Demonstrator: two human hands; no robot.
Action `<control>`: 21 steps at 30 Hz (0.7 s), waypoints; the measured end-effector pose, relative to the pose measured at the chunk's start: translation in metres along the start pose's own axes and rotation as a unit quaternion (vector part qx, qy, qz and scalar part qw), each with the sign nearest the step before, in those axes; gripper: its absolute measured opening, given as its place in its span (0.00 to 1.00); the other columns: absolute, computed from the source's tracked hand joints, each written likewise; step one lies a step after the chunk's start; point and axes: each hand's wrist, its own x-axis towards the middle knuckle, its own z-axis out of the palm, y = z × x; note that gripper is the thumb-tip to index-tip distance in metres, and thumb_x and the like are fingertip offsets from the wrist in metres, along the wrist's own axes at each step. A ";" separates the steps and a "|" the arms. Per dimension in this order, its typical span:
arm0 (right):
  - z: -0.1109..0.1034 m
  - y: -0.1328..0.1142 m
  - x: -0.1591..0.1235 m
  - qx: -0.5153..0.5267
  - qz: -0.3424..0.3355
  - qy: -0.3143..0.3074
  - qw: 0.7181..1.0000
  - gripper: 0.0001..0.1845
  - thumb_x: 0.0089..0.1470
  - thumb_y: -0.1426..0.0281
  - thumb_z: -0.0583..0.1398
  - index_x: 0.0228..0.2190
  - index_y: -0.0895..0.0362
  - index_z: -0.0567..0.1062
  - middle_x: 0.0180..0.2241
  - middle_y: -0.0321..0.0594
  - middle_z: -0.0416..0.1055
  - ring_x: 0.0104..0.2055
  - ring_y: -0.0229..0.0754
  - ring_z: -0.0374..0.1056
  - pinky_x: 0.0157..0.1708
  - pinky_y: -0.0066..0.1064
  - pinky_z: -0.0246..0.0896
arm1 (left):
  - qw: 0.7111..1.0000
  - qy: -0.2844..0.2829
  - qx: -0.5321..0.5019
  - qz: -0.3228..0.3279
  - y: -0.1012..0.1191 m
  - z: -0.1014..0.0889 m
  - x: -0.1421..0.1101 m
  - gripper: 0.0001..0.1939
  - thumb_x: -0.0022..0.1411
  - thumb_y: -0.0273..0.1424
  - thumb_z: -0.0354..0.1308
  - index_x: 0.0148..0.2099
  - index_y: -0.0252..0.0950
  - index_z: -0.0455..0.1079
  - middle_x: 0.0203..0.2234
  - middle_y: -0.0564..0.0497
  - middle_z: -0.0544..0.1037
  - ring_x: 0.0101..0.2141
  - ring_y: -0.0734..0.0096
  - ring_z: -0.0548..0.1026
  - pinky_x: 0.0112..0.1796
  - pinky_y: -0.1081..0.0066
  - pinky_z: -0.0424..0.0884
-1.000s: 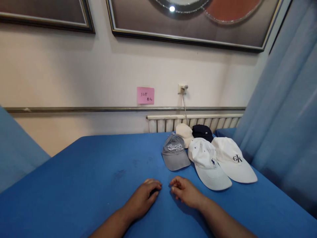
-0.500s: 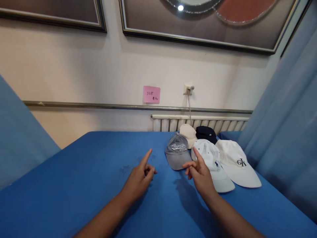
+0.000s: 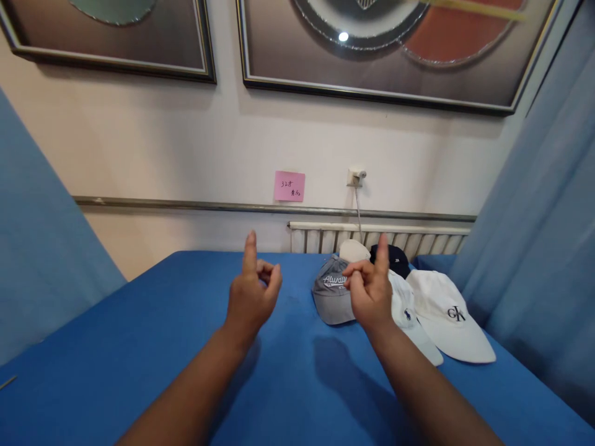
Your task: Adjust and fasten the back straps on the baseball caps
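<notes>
My left hand (image 3: 251, 297) is raised above the blue table (image 3: 139, 334), its index finger pointing up and the other fingers curled in with nothing in them. My right hand (image 3: 369, 288) is raised the same way, in front of a grey cap (image 3: 329, 294) with white lettering. Right of that cap lie a white cap with a small blue logo (image 3: 411, 316) and a white cap with black letters (image 3: 449, 313). Behind them sit a cream cap (image 3: 353, 249) and a dark navy cap (image 3: 394, 255). Neither hand touches a cap.
Blue curtains hang at the right (image 3: 543, 217) and left (image 3: 32, 248). A white radiator (image 3: 325, 235) runs along the wall behind the table. A pink note (image 3: 289, 186), a wall socket with a cable (image 3: 356, 178) and framed pictures (image 3: 381, 56) are on the wall.
Both hands lifted off the table, where they lay curled, and rose with index fingers pointing up. The view tilted up a little.
</notes>
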 end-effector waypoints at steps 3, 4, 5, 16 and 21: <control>0.006 0.025 0.018 -0.093 0.115 -0.004 0.989 0.47 0.49 0.76 0.51 0.67 0.56 0.38 0.26 0.32 0.71 0.28 0.40 0.70 0.34 0.31 0.68 | 0.992 -0.054 -0.006 -0.112 -0.018 0.010 0.024 0.46 0.58 0.30 0.56 0.72 0.35 0.34 0.22 0.58 0.75 0.25 0.72 0.75 0.32 0.72 0.69; 0.007 0.032 0.021 -0.106 0.132 -0.001 0.986 0.48 0.48 0.76 0.51 0.67 0.57 0.38 0.25 0.32 0.72 0.28 0.40 0.70 0.34 0.31 0.67 | 0.991 -0.049 -0.008 -0.123 -0.022 0.012 0.028 0.47 0.58 0.30 0.56 0.72 0.35 0.33 0.23 0.58 0.76 0.26 0.72 0.75 0.32 0.72 0.69; 0.008 0.037 0.023 -0.113 0.141 0.001 0.984 0.48 0.47 0.76 0.51 0.67 0.58 0.38 0.25 0.32 0.72 0.29 0.40 0.70 0.35 0.31 0.67 | 0.991 -0.041 -0.010 -0.125 -0.024 0.013 0.030 0.47 0.57 0.30 0.56 0.72 0.35 0.33 0.23 0.58 0.76 0.26 0.71 0.75 0.33 0.72 0.68; 0.009 0.045 0.016 -0.141 0.123 -0.009 0.982 0.47 0.47 0.76 0.50 0.67 0.57 0.39 0.26 0.32 0.73 0.29 0.41 0.71 0.36 0.31 0.66 | 0.992 -0.050 -0.015 -0.115 -0.025 0.019 0.018 0.47 0.59 0.33 0.56 0.72 0.37 0.32 0.22 0.60 0.74 0.24 0.73 0.73 0.31 0.72 0.67; 0.010 0.048 0.015 -0.137 0.132 -0.019 0.982 0.47 0.47 0.75 0.50 0.67 0.56 0.40 0.26 0.32 0.73 0.29 0.41 0.70 0.34 0.31 0.66 | 0.990 -0.064 -0.006 -0.122 -0.030 0.020 0.016 0.46 0.59 0.32 0.56 0.72 0.38 0.33 0.22 0.59 0.74 0.25 0.72 0.74 0.31 0.72 0.67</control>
